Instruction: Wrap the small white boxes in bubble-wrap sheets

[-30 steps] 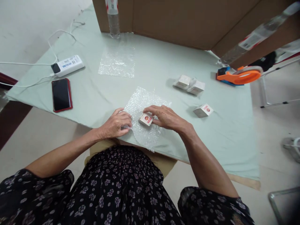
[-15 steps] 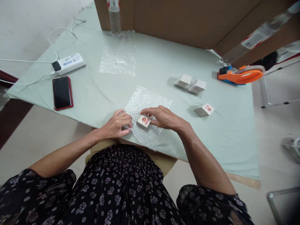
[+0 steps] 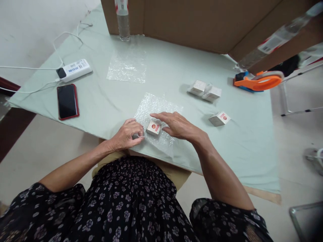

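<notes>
A small white box with a red mark (image 3: 153,127) lies on a sheet of bubble wrap (image 3: 156,111) at the near edge of the pale green table (image 3: 166,74). My right hand (image 3: 178,126) rests beside the box, fingers stretched out and touching its far side. My left hand (image 3: 126,134) has its fingers curled, pinching the near left edge of the bubble wrap right next to the box.
A second bubble wrap sheet (image 3: 127,65) lies farther back. Two wrapped boxes (image 3: 205,90) and one bare box (image 3: 219,118) sit to the right. An orange tape dispenser (image 3: 257,81), a phone (image 3: 67,101), a power strip (image 3: 73,70), a bottle (image 3: 122,18) and cardboard (image 3: 202,20) surround them.
The box has slid a little left toward my left hand. My right fingers have straightened, and my left hand has gathered the wrap's near edge up against the box.
</notes>
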Demonstrator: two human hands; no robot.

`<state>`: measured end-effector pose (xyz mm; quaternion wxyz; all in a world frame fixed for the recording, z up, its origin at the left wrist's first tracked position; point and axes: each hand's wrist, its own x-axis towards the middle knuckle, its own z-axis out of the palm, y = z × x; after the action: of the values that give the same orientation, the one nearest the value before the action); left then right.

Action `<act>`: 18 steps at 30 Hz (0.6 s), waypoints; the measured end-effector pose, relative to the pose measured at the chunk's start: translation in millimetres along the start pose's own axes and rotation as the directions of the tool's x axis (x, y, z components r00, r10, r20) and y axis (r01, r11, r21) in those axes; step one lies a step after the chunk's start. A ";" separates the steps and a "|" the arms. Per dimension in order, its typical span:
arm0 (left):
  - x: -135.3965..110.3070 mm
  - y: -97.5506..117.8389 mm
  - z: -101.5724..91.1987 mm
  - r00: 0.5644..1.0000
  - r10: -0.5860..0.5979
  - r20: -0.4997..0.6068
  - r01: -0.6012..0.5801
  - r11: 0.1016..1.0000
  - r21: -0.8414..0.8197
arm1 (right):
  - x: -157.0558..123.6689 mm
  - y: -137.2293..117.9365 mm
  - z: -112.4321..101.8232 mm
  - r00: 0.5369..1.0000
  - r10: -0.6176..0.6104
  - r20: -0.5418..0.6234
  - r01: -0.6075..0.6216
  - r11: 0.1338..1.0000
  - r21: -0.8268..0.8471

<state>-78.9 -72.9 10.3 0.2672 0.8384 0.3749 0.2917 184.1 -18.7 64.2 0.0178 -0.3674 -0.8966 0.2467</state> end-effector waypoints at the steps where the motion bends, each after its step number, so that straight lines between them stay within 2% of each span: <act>1: 1.1 0.6 0.6 1.000 -0.018 -0.023 0.018 1.000 -0.016 | -11.2 -5.4 2.1 0.998 0.023 -0.064 -0.022 1.000 0.010; 3: 3.4 1.2 2.4 0.996 -0.059 -0.072 0.055 0.997 -0.053 | -34.3 -19.3 9.6 0.979 0.062 -0.194 -0.050 0.996 0.068; 6: 6.9 0.6 5.2 0.986 -0.118 -0.120 0.105 0.988 -0.112 | -54.8 -39.6 28.7 0.953 0.096 -0.286 -0.076 0.994 0.083; 9: 10.5 0.4 5.8 0.978 -0.153 -0.143 0.135 0.982 -0.130 | -48.7 -46.3 48.5 0.908 0.173 -0.382 -0.168 0.985 0.047; 11: 13.7 1.0 3.7 0.980 -0.149 -0.136 0.133 0.984 -0.115 | -37.5 -42.5 56.0 0.868 0.226 -0.441 -0.203 0.974 0.101; 15: 23.4 2.9 -2.8 0.989 -0.119 -0.092 0.110 0.989 -0.097 | -23.8 -31.5 57.8 0.827 0.300 -0.475 -0.169 0.939 0.299; 18: 33.2 3.4 -2.2 0.985 -0.147 -0.091 0.130 0.977 -0.166 | -22.4 -28.0 57.2 0.809 0.342 -0.478 -0.147 0.905 0.400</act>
<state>-60.6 -48.3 23.6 0.3336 0.7699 0.4212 0.3443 170.0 -75.3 30.1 0.2994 -0.5267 -0.7421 0.2869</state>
